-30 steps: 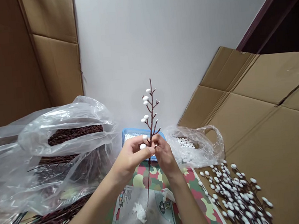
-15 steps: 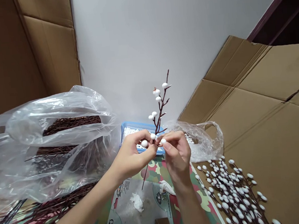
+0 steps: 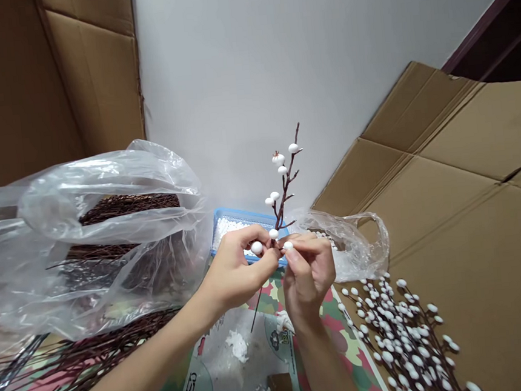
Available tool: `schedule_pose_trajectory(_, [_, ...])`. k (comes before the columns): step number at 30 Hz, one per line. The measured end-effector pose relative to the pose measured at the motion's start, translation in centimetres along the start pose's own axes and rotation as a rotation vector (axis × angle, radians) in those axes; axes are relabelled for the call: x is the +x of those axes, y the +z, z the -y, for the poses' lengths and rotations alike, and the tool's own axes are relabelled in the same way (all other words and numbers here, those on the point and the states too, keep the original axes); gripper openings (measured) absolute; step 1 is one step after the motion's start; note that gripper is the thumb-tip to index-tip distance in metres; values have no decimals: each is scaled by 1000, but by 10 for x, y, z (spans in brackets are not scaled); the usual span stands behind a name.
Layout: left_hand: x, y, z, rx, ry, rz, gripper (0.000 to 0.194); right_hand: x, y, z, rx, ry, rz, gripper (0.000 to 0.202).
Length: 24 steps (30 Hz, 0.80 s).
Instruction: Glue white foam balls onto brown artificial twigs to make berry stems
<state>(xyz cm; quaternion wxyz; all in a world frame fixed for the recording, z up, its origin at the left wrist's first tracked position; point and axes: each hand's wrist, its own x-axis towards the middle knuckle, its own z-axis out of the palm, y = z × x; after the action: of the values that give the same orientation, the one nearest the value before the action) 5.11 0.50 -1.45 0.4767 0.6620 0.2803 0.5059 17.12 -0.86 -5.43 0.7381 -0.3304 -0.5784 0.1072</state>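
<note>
A brown artificial branch (image 3: 282,201) with several white berries stands upright over the table, its thin stem running down below the hands. My left hand (image 3: 237,267) is closed on this branch near its lower twigs, with a white berry (image 3: 256,248) beside the index finger. Between thumb and index finger, my right hand (image 3: 309,270) pinches another white berry (image 3: 288,246) at a side twig of the same branch. Some upper twigs are bare. Behind the hands, a blue basket (image 3: 219,214) holds many small white pieces; the hands partly hide it.
Dark bare stems (image 3: 97,362) lie at left, beside and under a clear plastic bag (image 3: 103,173). Finished-looking berry branches (image 3: 405,341) lie at right against cardboard (image 3: 473,231). A printed sheet (image 3: 216,370) bears white paste (image 3: 237,346) and a brown block (image 3: 281,389). Another clear bag (image 3: 365,247) lies behind.
The view has shifted slightly, so the hands and branch sit a little farther right. Both hands keep their hold; the pinched berry stays at the twig.
</note>
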Motion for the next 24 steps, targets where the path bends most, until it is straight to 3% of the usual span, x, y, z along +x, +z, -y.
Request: schedule_pose_trajectory(24, [0,0,0,19,-14,-16,18,1,-6,-2,-190,-161,84,15])
